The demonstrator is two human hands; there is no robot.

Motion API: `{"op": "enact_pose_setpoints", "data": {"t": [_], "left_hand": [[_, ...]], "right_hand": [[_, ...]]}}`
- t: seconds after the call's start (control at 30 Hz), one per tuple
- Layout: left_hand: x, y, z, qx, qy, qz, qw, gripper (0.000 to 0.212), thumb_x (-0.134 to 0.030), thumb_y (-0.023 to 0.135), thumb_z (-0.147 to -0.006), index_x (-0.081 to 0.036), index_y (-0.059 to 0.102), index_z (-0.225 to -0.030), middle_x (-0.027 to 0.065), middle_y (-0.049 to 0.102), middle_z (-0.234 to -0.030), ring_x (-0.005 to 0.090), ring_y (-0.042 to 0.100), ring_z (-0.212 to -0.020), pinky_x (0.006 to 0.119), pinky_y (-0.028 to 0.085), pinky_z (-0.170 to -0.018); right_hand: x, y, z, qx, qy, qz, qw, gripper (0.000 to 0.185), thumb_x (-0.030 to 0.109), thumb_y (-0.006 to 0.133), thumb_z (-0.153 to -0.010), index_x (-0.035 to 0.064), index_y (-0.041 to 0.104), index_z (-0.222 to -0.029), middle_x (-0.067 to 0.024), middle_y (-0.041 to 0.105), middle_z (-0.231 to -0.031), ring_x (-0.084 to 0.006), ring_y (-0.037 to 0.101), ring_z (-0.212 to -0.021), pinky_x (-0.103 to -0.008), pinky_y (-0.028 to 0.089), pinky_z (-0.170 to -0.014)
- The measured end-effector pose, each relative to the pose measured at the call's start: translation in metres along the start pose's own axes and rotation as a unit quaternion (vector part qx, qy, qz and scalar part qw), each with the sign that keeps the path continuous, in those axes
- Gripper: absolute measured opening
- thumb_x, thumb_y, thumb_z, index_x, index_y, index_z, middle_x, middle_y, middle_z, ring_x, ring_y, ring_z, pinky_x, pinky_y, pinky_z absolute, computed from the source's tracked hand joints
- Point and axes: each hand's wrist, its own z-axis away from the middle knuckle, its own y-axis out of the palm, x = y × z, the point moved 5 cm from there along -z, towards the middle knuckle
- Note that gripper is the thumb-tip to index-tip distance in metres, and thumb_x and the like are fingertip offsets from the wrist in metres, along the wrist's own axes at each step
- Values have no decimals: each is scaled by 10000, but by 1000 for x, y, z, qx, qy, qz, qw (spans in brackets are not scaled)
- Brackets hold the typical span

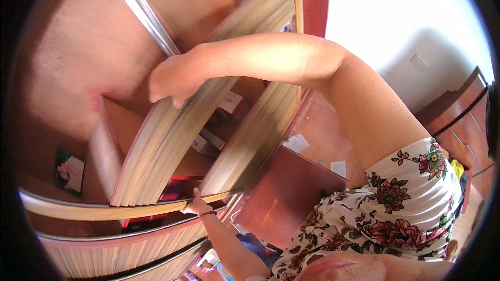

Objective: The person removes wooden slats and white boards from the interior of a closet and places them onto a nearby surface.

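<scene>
My right hand (pixel 177 80) reaches across the upper middle, blurred, its fingers curled down beside a long pale wooden board (pixel 164 140). Two shiny parallel metal strips (pixel 150 19) run up and left from behind that hand; whether it holds them cannot be told. Lower down, my left hand (pixel 197 205), with a dark red cord at the wrist, grips the edge of a narrow wooden rail (pixel 148 211), thumb on top. The long board's lower end meets this rail. A second pale board (pixel 254 136) slants behind, its lower end near my left hand.
Small boxes (pixel 207 142) lie between the boards. A glossy brown panel (pixel 101 27) fills the upper left; a picture card (pixel 70 171) is below it. A reddish-brown panel (pixel 289 195), papers on the floor (pixel 297 143) and a wooden cabinet (pixel 461 125) are to the right.
</scene>
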Motion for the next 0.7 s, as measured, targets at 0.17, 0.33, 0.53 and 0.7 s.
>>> {"op": "enact_pose_setpoints", "data": {"t": [0.17, 0.33, 0.53, 0.7], "left_hand": [[-17, 6, 23, 23, -12, 51, 998, 862, -71, 831, -603, 41, 236, -1217, 206, 472, -1144, 324, 517, -981, 436, 466, -927], [-6, 1, -1, 17, -29, 0, 999, 917, -174, 842, -610, 26, 225, -1257, 197, 486, -1161, 321, 518, -998, 433, 455, -916], [-12, 0, 10, 32, -59, 6, 998, 859, -210, 827, -638, 32, 235, -1212, 212, 484, -1151, 321, 517, -1000, 432, 453, -904], [-2, 15, 1, 38, -53, -3, 998, 815, -157, 819, -650, 30, 237, -1188, 218, 481, -1138, 320, 516, -993, 432, 452, -910]], "right_hand": [[-2, -2, 19, 9, 52, -7, 999, 253, 149, 682, -706, 4, 599, -895, -159, 617, -856, -354, 587, -873, -446, 457, -739], [-7, 6, 18, 5, 46, -15, 999, 275, 163, 683, -713, 10, 602, -927, -154, 618, -866, -346, 584, -887, -448, 457, -731], [-9, 18, 28, -9, 51, -51, 997, 275, 164, 680, -715, 15, 605, -933, -152, 619, -869, -343, 585, -883, -451, 455, -724], [-20, 30, 37, -9, 49, -58, 997, 245, 148, 670, -704, 8, 594, -890, -152, 610, -858, -348, 579, -872, -459, 451, -718]]}}
